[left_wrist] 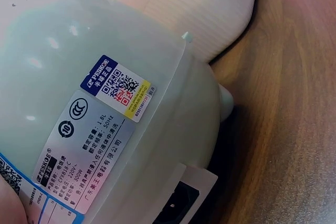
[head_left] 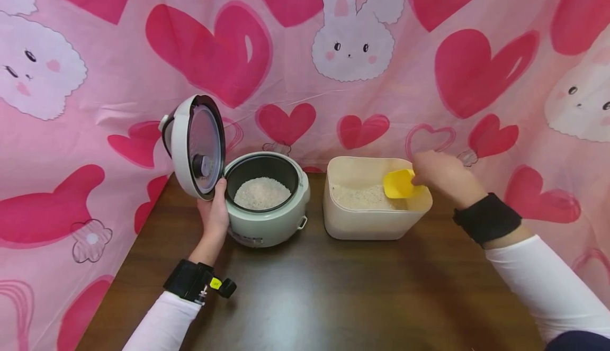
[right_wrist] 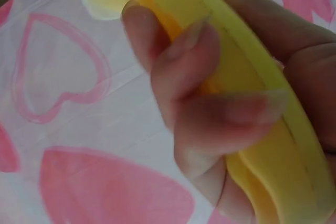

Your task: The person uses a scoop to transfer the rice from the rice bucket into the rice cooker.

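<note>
A pale green rice cooker (head_left: 267,226) stands with its lid (head_left: 180,147) raised at the left. White rice (head_left: 263,193) lies in its dark inner pot. My left hand (head_left: 215,214) rests against the cooker's left side, thumb straight at the rim below the lid; part of its fingers is hidden. Labels (left_wrist: 89,145) show on the cooker in the left wrist view. My right hand (head_left: 440,173) grips a yellow scoop (head_left: 399,184) by its handle, fingers curled round it in the right wrist view. The scoop overlaps the right part of a cream bin (head_left: 367,224) holding rice (head_left: 362,197).
Cooker and bin stand side by side on a dark brown wooden table (head_left: 305,287), a narrow gap between them. A pink cloth (head_left: 295,86) with hearts and rabbits hangs close behind. A power socket (left_wrist: 181,200) shows low on the cooker's side.
</note>
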A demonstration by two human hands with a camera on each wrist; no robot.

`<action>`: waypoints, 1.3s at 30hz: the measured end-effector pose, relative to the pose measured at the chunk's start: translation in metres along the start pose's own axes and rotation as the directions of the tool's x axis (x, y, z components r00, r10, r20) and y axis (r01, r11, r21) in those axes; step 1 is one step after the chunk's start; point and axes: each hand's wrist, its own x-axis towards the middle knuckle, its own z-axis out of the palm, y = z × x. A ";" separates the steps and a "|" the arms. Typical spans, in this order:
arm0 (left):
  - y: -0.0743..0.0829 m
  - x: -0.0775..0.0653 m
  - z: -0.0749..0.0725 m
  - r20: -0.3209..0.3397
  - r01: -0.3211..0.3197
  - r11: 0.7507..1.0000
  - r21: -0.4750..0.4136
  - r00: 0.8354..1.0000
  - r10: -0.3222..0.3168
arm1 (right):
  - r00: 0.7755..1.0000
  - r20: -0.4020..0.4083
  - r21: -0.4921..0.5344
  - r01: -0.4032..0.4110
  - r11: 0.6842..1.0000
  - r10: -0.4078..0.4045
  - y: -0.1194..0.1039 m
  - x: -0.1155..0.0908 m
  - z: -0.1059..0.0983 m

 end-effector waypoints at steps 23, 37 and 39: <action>-0.002 -0.002 0.001 -0.008 -0.001 1.000 -0.004 1.000 0.001 | 0.968 0.250 -0.006 -0.027 1.000 0.028 0.001 0.034 0.009; -0.002 -0.001 0.001 -0.025 -0.006 1.000 -0.004 1.000 0.006 | 0.959 0.283 0.111 0.003 0.994 -0.035 -0.004 0.040 0.012; -0.002 0.000 0.002 -0.024 -0.007 1.000 -0.009 1.000 0.007 | 0.957 0.284 0.126 0.015 0.992 -0.051 -0.002 0.041 0.014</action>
